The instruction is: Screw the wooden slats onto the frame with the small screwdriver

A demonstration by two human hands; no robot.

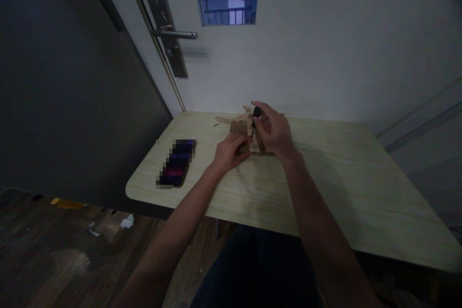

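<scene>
My right hand (277,132) grips a small screwdriver (257,112) by its black handle, its index finger raised over the top. The shaft points down at a pale wooden piece (254,146); whether the tip sits in a screw is too small to tell. From the left, my left hand (227,151) is closed on the near left side of this wooden piece, thumb and fingers pinching its edge. Just beyond the fingers shows a brown flat part (238,127). My right hand covers part of the wooden piece's right side.
Thin wooden strips (224,119) and a loose screw (216,124) lie behind and left of my hands. A phone (178,161), partly pixelated, rests on the table (339,178) at left. A white door (310,57) with a metal handle (176,34) stands behind the table.
</scene>
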